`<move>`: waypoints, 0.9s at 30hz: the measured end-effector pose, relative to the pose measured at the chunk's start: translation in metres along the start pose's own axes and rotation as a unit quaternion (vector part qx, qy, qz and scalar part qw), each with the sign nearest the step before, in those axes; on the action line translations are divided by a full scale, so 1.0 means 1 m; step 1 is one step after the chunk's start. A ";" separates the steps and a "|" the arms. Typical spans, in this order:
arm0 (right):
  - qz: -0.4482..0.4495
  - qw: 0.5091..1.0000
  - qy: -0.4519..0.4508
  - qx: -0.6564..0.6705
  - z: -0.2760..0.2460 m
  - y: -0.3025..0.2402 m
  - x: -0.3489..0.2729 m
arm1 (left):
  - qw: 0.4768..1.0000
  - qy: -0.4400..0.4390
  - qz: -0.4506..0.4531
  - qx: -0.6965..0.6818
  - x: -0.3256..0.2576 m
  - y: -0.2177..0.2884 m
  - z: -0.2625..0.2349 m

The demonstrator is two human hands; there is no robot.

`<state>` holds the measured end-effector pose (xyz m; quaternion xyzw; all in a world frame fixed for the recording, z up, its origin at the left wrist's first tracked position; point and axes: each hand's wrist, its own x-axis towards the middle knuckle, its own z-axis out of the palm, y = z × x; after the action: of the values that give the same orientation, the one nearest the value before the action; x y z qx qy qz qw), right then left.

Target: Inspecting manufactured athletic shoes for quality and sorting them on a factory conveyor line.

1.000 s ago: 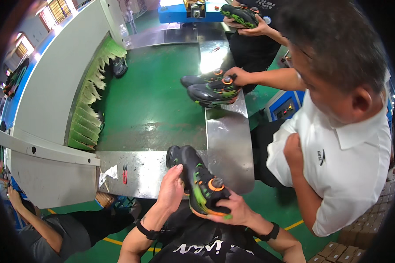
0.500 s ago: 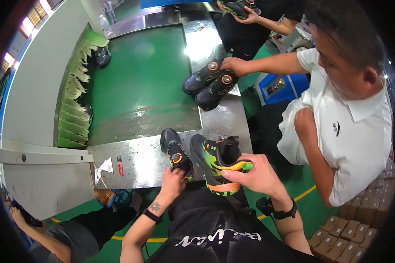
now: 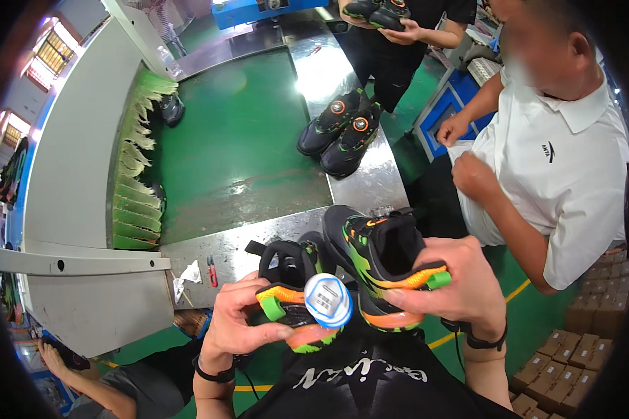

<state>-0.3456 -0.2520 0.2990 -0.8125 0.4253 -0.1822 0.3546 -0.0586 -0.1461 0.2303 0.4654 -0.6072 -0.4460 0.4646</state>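
My left hand (image 3: 234,325) is closed around the heel of a black sneaker (image 3: 288,262) with green and orange trim. A round white disc with a blue rim (image 3: 328,300) covers part of that shoe; how it is attached I cannot tell. My right hand (image 3: 461,283) grips the matching sneaker (image 3: 374,255) by its orange heel collar and green pull tab. Both shoes are side by side at the near metal edge of the conveyor table (image 3: 241,244), heels toward me. Another pair of black sneakers (image 3: 342,136) stands on the metal border farther off.
The green belt (image 3: 237,140) runs left under fringed green strips (image 3: 134,160) into a white machine housing, with a dark shoe (image 3: 172,109) by the strips. Red snips (image 3: 212,271) and crumpled white tissue (image 3: 189,274) lie near left. Co-workers stand right and beyond; cartons (image 3: 559,366) are stacked lower right.
My left hand has raised its sneaker and turned its heel toward me, and the disc has come into view. The right sneaker moved slightly right. A co-worker's hand has left the far pair.
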 end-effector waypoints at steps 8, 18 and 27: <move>-0.002 1.000 -0.005 -0.007 0.000 0.010 -0.007 | 0.999 -0.029 0.013 -0.021 -0.001 0.002 0.002; 0.083 0.991 -0.104 -0.004 0.155 0.174 0.032 | 0.967 -0.080 0.022 0.240 0.018 -0.165 0.086; 0.265 0.942 -0.176 -0.110 0.228 0.166 0.001 | 0.965 -0.233 -0.045 0.110 -0.036 -0.211 0.076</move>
<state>-0.3025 -0.2208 0.0222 -0.7232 0.5738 0.1122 0.3675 -0.0965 -0.1385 0.0060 0.4240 -0.7223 -0.4927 0.2359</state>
